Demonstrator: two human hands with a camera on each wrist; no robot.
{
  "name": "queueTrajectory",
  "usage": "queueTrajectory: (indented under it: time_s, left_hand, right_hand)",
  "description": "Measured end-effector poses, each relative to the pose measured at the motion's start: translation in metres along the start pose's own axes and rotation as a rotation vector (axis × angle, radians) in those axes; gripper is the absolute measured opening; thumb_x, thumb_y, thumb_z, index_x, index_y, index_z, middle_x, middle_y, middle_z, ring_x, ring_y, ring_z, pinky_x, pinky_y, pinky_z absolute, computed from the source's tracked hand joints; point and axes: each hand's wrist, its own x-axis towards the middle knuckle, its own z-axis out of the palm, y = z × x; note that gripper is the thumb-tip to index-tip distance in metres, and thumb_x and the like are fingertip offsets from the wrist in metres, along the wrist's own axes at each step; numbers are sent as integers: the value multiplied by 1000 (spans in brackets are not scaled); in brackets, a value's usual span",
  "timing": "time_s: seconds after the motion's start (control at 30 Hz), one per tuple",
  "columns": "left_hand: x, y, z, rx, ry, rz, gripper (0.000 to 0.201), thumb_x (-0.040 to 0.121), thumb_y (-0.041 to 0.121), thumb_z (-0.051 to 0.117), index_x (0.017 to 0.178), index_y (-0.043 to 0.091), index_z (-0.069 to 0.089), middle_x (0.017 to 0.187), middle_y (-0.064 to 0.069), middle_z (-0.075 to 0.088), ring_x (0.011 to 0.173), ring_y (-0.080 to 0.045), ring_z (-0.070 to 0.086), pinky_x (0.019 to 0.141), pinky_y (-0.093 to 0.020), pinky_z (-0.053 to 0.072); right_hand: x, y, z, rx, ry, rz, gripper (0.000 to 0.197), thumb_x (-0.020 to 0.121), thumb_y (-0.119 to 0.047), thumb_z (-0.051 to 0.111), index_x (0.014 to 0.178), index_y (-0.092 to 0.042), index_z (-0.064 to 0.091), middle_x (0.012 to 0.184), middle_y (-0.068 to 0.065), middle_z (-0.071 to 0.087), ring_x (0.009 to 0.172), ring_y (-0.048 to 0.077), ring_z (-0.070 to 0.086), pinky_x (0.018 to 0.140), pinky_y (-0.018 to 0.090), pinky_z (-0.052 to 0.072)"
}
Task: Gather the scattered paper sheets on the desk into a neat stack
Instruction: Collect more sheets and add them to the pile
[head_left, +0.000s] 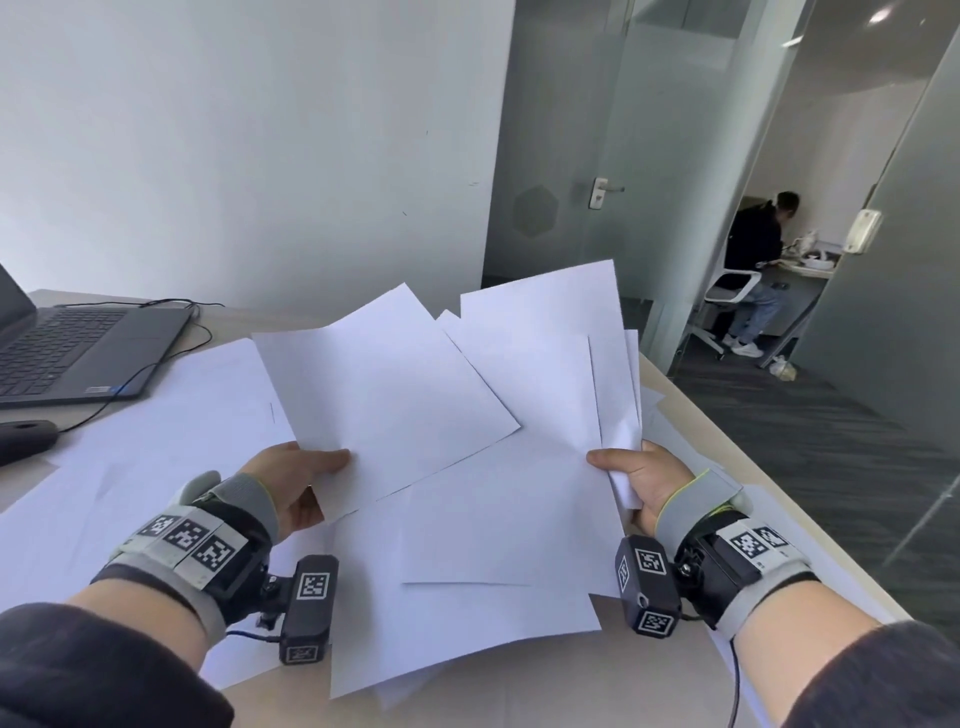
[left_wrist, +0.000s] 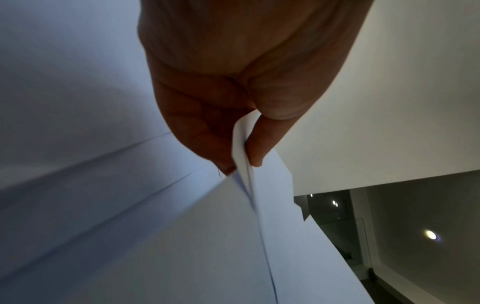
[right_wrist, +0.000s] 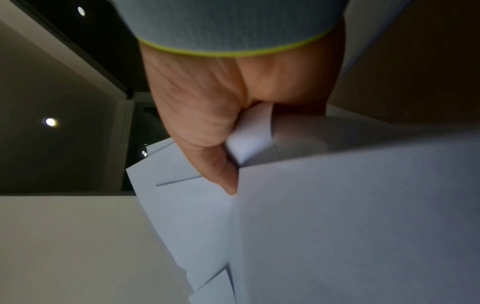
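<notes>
Several white paper sheets are lifted above the desk in a loose, fanned bunch. My left hand (head_left: 306, 480) pinches the lower corner of one tilted sheet (head_left: 384, 395), thumb on top; the left wrist view shows the sheet (left_wrist: 259, 205) clamped between thumb and fingers (left_wrist: 257, 148). My right hand (head_left: 636, 480) grips a fan of sheets (head_left: 550, 364) at its lower right corner, thumb pressed on top. In the right wrist view the thumb (right_wrist: 221, 172) squeezes the bent paper corner (right_wrist: 252, 133). More loose sheets (head_left: 156, 415) lie spread on the desk (head_left: 691, 415) beneath.
An open laptop (head_left: 67, 348) sits at the back left with a black cable (head_left: 171, 353) and a dark object (head_left: 26, 439) beside it. The desk's right edge drops to carpet. A seated person (head_left: 753, 270) is beyond a glass door (head_left: 571, 182).
</notes>
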Motion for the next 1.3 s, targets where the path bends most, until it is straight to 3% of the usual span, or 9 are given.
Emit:
queueTrajectory:
  time_s: [0.1, 0.2, 0.5, 0.67, 0.77, 0.9, 1.1, 1.17, 1.3]
  left_hand:
    - [1, 3, -6, -11, -7, 14, 36, 92, 2, 68, 127, 3, 61, 103, -15, 73, 83, -30, 70, 64, -42, 64]
    - [-1, 4, -8, -42, -56, 25, 34, 95, -2, 61, 128, 3, 61, 111, -17, 72, 88, -32, 71, 57, -40, 63]
    - [-3, 7, 0, -71, -125, 57, 58, 87, -20, 38, 129, 14, 59, 109, -15, 69, 90, -37, 68, 64, -45, 60]
    - [-3, 3, -1, 66, -112, -81, 27, 90, -9, 48, 108, 7, 61, 92, -16, 69, 77, -34, 67, 53, -40, 61]
    - [-5, -5, 4, 148, -157, -141, 22, 91, 4, 67, 113, 7, 63, 104, -19, 73, 83, -38, 71, 62, -49, 61]
    - [-3, -14, 13, 160, -176, -163, 33, 89, -2, 68, 121, 4, 64, 107, -23, 76, 94, -43, 73, 77, -56, 59]
    - [0, -16, 17, 189, -160, -148, 44, 84, -15, 63, 123, 5, 63, 109, -26, 74, 99, -48, 71, 89, -68, 53]
    - [1, -15, 14, 183, -143, -138, 45, 83, -17, 63, 123, 4, 62, 109, -26, 74, 98, -49, 71, 89, -71, 51]
    - [2, -11, 11, 135, -115, -104, 45, 84, -16, 63, 124, 4, 61, 111, -26, 73, 97, -48, 71, 80, -64, 57]
  right_hand:
    - [2, 1, -3, 24, 25, -7, 50, 65, 4, 81, 113, 4, 68, 109, 27, 72, 101, 47, 69, 92, 64, 52]
    - [-1, 1, -4, 20, -12, 23, 41, 73, 6, 76, 114, 3, 68, 109, 26, 72, 100, 45, 69, 91, 61, 54]
    - [-5, 12, 7, -47, -88, 29, 40, 77, 4, 77, 115, 1, 69, 109, 22, 74, 103, 42, 70, 99, 57, 51]
    - [-5, 17, 9, -22, -118, 50, 44, 73, -4, 82, 115, 0, 70, 110, 22, 74, 104, 42, 70, 100, 58, 50]
    - [-6, 20, 16, -112, -161, 49, 38, 76, -12, 84, 110, -2, 72, 110, 18, 75, 102, 34, 72, 98, 47, 53]
    - [-12, 25, 28, -233, -227, 32, 23, 89, -13, 73, 110, -4, 72, 109, 10, 76, 93, 19, 74, 77, 26, 55]
    - [4, 36, 29, -432, -95, 10, 64, 76, -49, 76, 124, -9, 65, 123, 4, 69, 117, 24, 62, 109, 39, 43]
    - [9, 36, 25, -480, -80, 32, 72, 63, -54, 76, 118, -10, 68, 115, 4, 72, 108, 25, 65, 104, 39, 47]
    - [6, 26, 22, -489, 6, -31, 20, 92, -26, 67, 101, -8, 69, 88, 8, 70, 81, 30, 64, 72, 29, 44]
